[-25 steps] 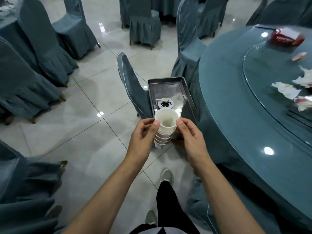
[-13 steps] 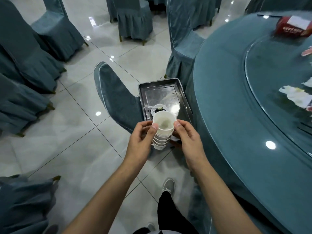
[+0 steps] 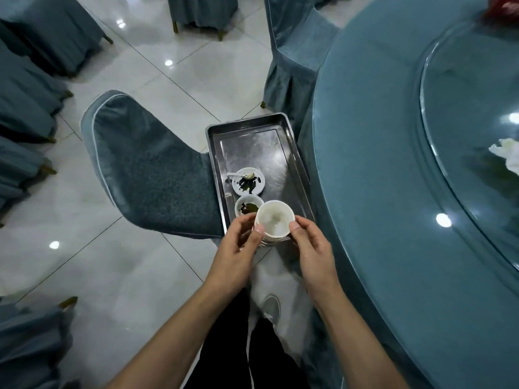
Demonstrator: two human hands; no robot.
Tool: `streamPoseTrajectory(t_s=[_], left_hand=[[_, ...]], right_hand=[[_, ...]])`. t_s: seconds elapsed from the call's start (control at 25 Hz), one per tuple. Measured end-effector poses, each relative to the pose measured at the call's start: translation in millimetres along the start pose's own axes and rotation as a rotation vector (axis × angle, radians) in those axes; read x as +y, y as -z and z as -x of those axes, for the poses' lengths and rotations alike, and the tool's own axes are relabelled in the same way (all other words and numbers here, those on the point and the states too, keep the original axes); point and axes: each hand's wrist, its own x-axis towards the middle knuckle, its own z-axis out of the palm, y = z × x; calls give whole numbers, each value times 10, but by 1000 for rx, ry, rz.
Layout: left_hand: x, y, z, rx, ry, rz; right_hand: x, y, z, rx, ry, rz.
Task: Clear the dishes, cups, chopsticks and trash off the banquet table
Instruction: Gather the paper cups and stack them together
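Head view. Both hands meet at frame centre, gripping one stack of white cups (image 3: 274,226) between them. Left hand (image 3: 235,256) curls round the stack's 9 o'clock side, thumb tip on the rim. Right hand (image 3: 314,252) pinches the 3 o'clock side, thumb on the rim, other fingers curled below. Top cup looks empty inside, with a pale film; the ribbed rims of the cups beneath show under it.

The stack sits over the near end of a metal tray (image 3: 297,164), at the tray's 6 o'clock. Cannot tell whether the stack's base touches the tray.

On the tray: a small white dish (image 3: 248,183) with dark leftovers and a white spoon (image 3: 238,175) lying across it, at 12 o'clock of the stack. A second small bowl (image 3: 245,206) with dark residue lies just beside the stack, at its 10 o'clock, partly hidden by it.

The tray rests on the seat of a blue covered chair (image 3: 146,169), chair back toward 9 o'clock.

Round desk (image 3: 379,192) in a blue cloth fills the 3 o'clock side. Crumpled white tissue (image 3: 505,153) lies on its glass turntable (image 3: 463,108); a red item at the top edge is blurred.

Dark trousers and a pale shoe (image 3: 271,307) at 6 o'clock, on glossy floor tiles.
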Motion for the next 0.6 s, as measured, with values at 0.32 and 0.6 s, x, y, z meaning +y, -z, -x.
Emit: streamPoseTrajectory(t_s=[0.32, 0.6], left_hand=[[-661, -139, -866, 19, 121, -48], [-1198, -209, -1505, -25, 173, -153]], right_hand=[[617, -5, -846, 90, -133, -4], [1302, -22, -1506, 175, -193, 28]])
